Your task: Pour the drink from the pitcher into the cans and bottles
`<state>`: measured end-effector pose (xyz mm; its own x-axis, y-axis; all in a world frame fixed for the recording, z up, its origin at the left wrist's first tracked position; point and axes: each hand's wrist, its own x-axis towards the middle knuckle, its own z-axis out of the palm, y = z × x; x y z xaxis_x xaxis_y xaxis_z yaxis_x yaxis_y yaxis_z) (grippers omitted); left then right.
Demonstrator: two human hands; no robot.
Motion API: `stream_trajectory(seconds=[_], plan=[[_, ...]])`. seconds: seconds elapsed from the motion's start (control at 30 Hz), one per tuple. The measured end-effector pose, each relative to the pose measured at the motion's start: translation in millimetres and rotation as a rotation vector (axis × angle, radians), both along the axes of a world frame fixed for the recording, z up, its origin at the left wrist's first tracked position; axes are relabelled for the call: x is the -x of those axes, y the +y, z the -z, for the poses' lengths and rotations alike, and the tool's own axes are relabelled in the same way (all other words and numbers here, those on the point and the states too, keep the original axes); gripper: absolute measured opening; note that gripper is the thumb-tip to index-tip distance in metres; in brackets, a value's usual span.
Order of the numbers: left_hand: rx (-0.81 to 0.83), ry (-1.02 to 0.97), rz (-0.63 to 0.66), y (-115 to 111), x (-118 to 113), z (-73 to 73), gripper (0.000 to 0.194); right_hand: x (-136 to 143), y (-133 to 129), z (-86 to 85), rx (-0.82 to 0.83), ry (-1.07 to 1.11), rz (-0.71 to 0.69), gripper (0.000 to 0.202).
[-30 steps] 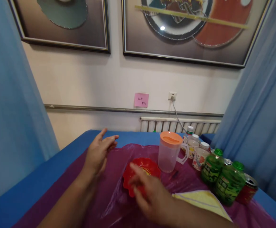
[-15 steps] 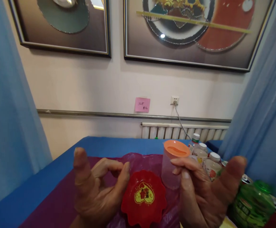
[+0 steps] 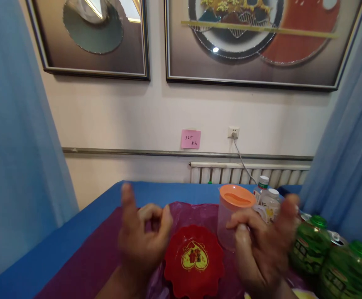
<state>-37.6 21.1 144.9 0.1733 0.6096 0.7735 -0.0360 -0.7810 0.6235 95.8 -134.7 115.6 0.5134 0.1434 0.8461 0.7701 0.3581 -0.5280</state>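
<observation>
My left hand (image 3: 145, 238) is raised to the left of a red, scalloped plastic dish (image 3: 173, 265) with a gold heart print. Its thumb and a bent finger meet in a pinch, while one finger points up, blurred by motion. My right hand (image 3: 258, 249) makes a similar pinch on the dish's other side, another finger lifted; I see nothing in either pinch. Behind the right hand stands a clear plastic jug (image 3: 226, 222) with an orange lid (image 3: 237, 196), partly covered by the fingers. Dish and jug rest on a purple plastic sheet (image 3: 87, 253).
Clear bottles with white caps (image 3: 264, 181) and green bottles (image 3: 311, 245) line the right side, with cans among them. The table has a blue cover (image 3: 44, 245). Blue curtains (image 3: 22, 124) hang on both sides; a radiator (image 3: 246, 170) is behind.
Both hands have moved inward, closer to each other, still pinched. The view has shifted slightly, so more of the green bottles shows at the right.
</observation>
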Motion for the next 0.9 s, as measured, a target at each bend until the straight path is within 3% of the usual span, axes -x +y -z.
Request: stream_trajectory(seconds=[0.1,0.23,0.6,0.9], plan=[[0.131,0.162,0.028,18,-17,-5.3,0.099,-25,15,-4.1,0.12,-0.034,0.12,0.083],[0.119,0.123,-0.021,27,-20,-6.4,0.1,-43,24,-1.5,0.238,0.001,0.287,0.086],[0.115,0.13,-0.011,20,-18,-5.9,0.099,-38,26,3.2,0.229,0.083,0.11,0.087],[0.124,0.115,0.027,21,-20,-4.3,0.097,-40,31,11.1,0.253,0.048,0.089,0.089]])
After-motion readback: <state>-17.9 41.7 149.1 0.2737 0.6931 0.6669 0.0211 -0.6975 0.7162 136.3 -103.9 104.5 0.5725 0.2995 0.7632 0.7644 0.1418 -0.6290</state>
